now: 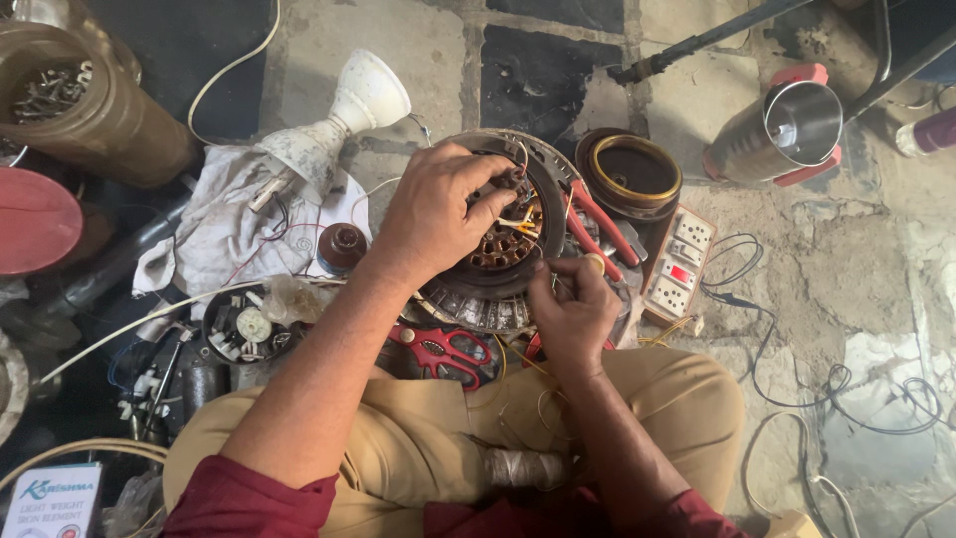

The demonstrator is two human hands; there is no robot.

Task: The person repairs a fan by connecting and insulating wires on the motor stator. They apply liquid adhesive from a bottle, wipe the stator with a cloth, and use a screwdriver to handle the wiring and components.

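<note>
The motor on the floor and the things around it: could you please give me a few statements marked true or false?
1. Both hands are on the motor. True: left hand, right hand.
2. The scissors have blue handles. False: red.
3. A steel flask lies right of the motor. True.
4. The white lamp holder rests on the person's lap. False: it lies on a cloth left of the motor.

Stone floor (856, 269) bears motor stator (498, 249), scissors (443, 351), switchboard (679, 261).
</note>
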